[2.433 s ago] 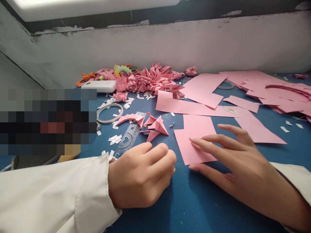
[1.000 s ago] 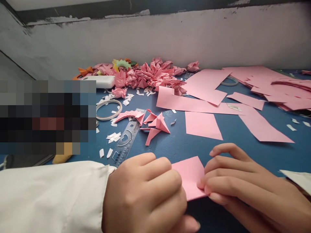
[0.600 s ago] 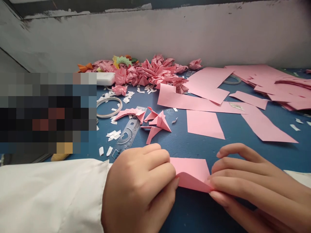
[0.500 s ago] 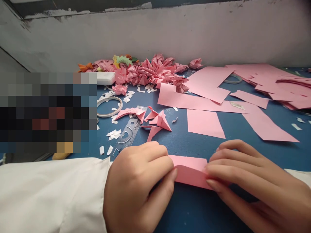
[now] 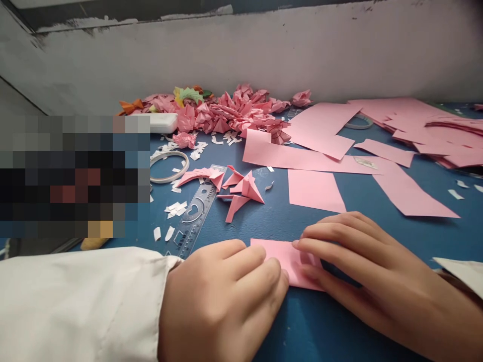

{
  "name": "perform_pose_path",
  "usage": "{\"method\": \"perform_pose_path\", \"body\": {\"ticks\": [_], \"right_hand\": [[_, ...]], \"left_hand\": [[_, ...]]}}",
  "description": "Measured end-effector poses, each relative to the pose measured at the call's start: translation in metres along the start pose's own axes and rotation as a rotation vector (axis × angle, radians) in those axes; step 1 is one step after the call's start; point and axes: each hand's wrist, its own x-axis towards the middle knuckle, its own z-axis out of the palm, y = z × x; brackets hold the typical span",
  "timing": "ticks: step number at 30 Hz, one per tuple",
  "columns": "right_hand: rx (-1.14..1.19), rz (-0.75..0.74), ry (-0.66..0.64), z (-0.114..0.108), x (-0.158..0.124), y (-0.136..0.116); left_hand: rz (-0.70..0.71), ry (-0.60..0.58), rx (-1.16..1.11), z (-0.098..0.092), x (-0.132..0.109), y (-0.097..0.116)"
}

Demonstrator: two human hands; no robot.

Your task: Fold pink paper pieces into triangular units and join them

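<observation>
A folded piece of pink paper [image 5: 277, 251] lies on the blue table in front of me, between my two hands. My left hand [image 5: 226, 291] is closed, its curled fingers and thumb pressed on the paper's left part and near edge. Fingertips and thumb of my right hand [image 5: 373, 271] grip the paper's right part, the fingers arched over it. Part of the paper is hidden under both hands. Just beyond are pink folded paper pieces [image 5: 247, 188] and a clear plastic ruler [image 5: 196, 213].
A heap of crumpled and folded pink paper [image 5: 234, 110] lies along the wall. Pink sheets [image 5: 324, 125] and a square piece [image 5: 317, 190] spread rightward. A tape roll [image 5: 187, 166], white scraps [image 5: 176, 208] and a white case [image 5: 164, 122] sit to the left. One area is pixelated.
The paper's near flap, raised before, now lies flatter. My right hand has moved left across the paper, and my left hand has shifted slightly down and right along its near edge.
</observation>
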Motion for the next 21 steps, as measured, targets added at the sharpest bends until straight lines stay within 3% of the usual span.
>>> {"method": "perform_pose_path", "body": {"ticks": [4,5,8,15,21], "right_hand": [[0.001,-0.124,-0.024,-0.002,0.000,-0.002],[-0.009,-0.134,-0.032,-0.001,0.000,-0.003],[-0.035,-0.126,-0.060,0.000,0.001,-0.003],[-0.075,-0.116,-0.054,-0.003,0.003,-0.002],[-0.067,-0.131,-0.053,-0.002,0.003,-0.003]], "left_hand": [[-0.083,0.204,0.053,0.001,0.000,0.000],[-0.068,0.077,0.037,0.001,-0.001,0.001],[-0.133,0.049,0.048,0.003,-0.003,0.004],[-0.209,0.066,0.052,0.011,-0.007,0.010],[-0.138,0.147,0.179,0.022,-0.018,0.013]]}}
